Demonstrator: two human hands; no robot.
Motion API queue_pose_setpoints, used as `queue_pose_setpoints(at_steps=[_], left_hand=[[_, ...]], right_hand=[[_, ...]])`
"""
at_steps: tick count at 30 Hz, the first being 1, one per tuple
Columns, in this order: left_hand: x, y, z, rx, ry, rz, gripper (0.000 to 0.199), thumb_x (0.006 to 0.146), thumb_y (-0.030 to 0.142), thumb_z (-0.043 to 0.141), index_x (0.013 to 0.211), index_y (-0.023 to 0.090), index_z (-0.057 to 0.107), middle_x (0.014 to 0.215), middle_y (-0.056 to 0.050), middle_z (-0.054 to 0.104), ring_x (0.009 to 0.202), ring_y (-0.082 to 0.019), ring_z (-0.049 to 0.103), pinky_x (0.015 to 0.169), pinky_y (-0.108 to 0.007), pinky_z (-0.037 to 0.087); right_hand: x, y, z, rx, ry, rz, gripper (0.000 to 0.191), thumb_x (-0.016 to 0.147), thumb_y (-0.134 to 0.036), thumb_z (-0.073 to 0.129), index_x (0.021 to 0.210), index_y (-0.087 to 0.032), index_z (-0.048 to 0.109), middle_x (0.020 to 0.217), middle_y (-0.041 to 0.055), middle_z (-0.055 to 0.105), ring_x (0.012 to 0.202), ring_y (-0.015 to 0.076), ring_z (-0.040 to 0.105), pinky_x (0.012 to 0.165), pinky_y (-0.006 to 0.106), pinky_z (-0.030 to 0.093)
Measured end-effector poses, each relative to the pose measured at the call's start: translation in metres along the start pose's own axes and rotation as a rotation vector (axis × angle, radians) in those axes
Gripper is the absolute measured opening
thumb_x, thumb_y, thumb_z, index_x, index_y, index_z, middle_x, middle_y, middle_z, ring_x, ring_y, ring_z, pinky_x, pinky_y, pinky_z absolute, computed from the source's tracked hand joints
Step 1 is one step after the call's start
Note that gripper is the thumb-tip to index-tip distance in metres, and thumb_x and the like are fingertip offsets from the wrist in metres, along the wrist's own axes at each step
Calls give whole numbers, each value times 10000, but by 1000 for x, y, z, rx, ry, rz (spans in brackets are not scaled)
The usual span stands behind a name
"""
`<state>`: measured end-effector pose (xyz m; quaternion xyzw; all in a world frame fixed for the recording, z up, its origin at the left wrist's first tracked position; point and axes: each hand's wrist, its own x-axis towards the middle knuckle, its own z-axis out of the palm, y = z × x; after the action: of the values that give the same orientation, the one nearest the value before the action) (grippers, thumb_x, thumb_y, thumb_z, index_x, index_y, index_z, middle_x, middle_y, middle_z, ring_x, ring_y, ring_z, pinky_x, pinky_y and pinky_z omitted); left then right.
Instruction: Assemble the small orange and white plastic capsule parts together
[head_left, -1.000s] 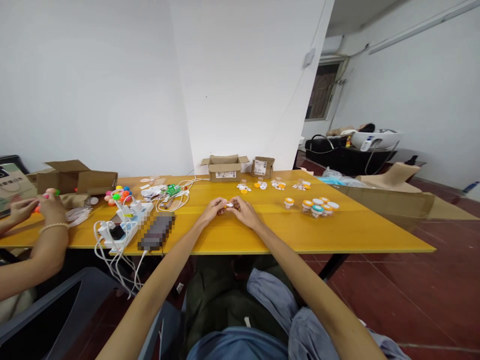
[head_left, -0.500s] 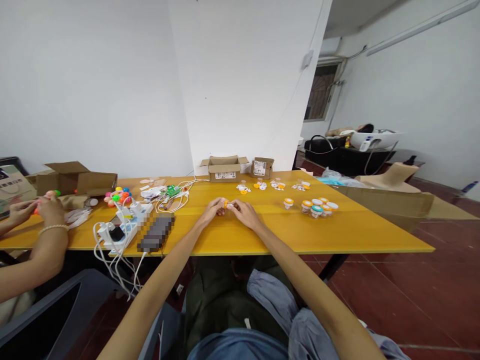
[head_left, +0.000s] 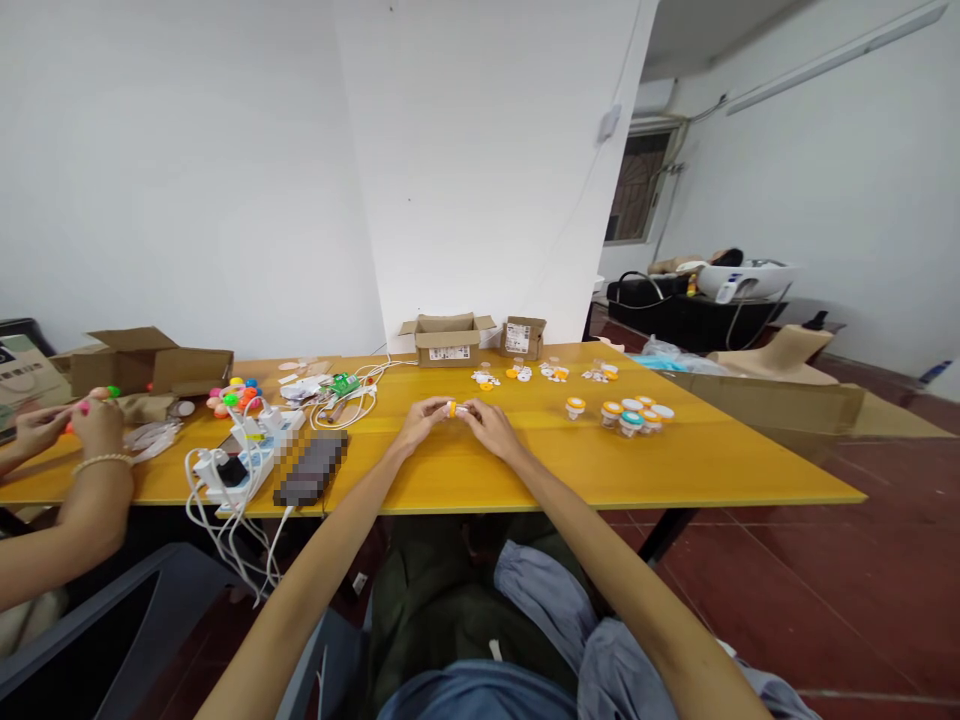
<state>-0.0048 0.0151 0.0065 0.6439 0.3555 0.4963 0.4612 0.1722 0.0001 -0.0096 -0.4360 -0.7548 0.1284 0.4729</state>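
Between my hands, just above the table's middle, is a small plastic piece with an orange ring and a white top [head_left: 451, 408]. My left hand [head_left: 424, 420] is closed on its left side. My right hand [head_left: 489, 424] pinches its right end, where a pale part shows. Fingers hide much of the piece. To the right stands a single small clear container with an orange-and-white cap [head_left: 575, 407]. Beyond it is a cluster of similar containers, one with a teal cap [head_left: 631, 423]. Small piles of white and orange loose parts [head_left: 555, 373] lie farther back.
Two cardboard boxes [head_left: 448, 352] stand at the table's back. On the left are a power strip [head_left: 262, 455] with tangled white cables, a blurred-out dark device [head_left: 311, 470] and colourful balls [head_left: 235, 394]. A co-worker's hands [head_left: 96, 420] hold small coloured pieces at the far left.
The piece has turned slightly in my fingers, so its orange ring and white top show more clearly. My left-hand fingers have straightened somewhat. The containers on the table stay put.
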Motion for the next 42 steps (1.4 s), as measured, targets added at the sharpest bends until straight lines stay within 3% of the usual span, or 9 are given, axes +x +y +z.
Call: queue_pose_setpoints(at_steps=[6,10,16,19,27,30,33,35,42], left_hand=[[-2,3,0,-49,-11,-9,433,617,402,849,981,190,748,1012,-80,752,1010,-236,658,928,-356,476],[-2,2,0,-100,10,-21,466,623,393,850,1031,209,723,1048,-64,733,1045,-213,639,919,-317,470],[0,-3,1,-94,-9,-114,419,732,578,727,790,165,688,706,-29,654,682,-137,609,646,-254,467],[-2,-3,2,-53,-19,-103,428,716,584,737,762,163,677,634,-5,613,604,-117,568,596,-246,446],[-4,-4,6,-13,-33,-15,399,653,476,820,900,176,729,893,-55,726,818,-178,649,738,-290,495],[-4,-5,7,-12,-78,-5,416,649,452,833,940,176,727,929,-67,737,882,-209,672,785,-311,513],[-3,-6,8,12,-82,18,420,637,429,848,940,175,706,947,-66,734,901,-207,676,820,-321,522],[-2,-8,8,15,-65,20,424,615,415,864,911,173,680,941,-61,725,899,-198,671,834,-324,522],[0,-12,8,49,-86,15,399,621,375,868,883,178,640,959,-64,721,937,-195,671,921,-356,502]], right_hand=[[0,-3,-3,24,-32,16,211,913,-384,508,852,-237,647,766,21,707,707,200,652,683,292,470],[1,0,-1,40,-14,9,208,916,-386,508,881,-240,650,797,22,711,736,201,656,706,298,485],[0,3,2,33,24,-1,160,897,-362,543,929,-249,652,908,46,731,832,219,674,752,325,506],[0,4,2,18,4,4,137,885,-355,571,915,-256,661,901,47,735,840,231,681,746,333,508],[-1,1,-3,-81,-79,-35,92,845,-293,632,897,-244,689,844,42,724,767,212,659,700,307,490],[-4,-4,-4,-165,-117,13,248,827,-270,659,1074,-253,676,895,51,731,816,233,666,714,312,488],[-8,-11,-5,-304,-171,60,471,856,-290,632,1321,-268,558,978,67,736,885,260,670,745,326,485],[-11,-14,-5,-368,-195,52,519,878,-275,594,1388,-277,497,1038,72,729,953,263,663,807,333,482],[-5,0,-9,-337,-155,47,320,869,-166,529,1176,-234,591,1178,82,661,995,217,645,857,329,493]])
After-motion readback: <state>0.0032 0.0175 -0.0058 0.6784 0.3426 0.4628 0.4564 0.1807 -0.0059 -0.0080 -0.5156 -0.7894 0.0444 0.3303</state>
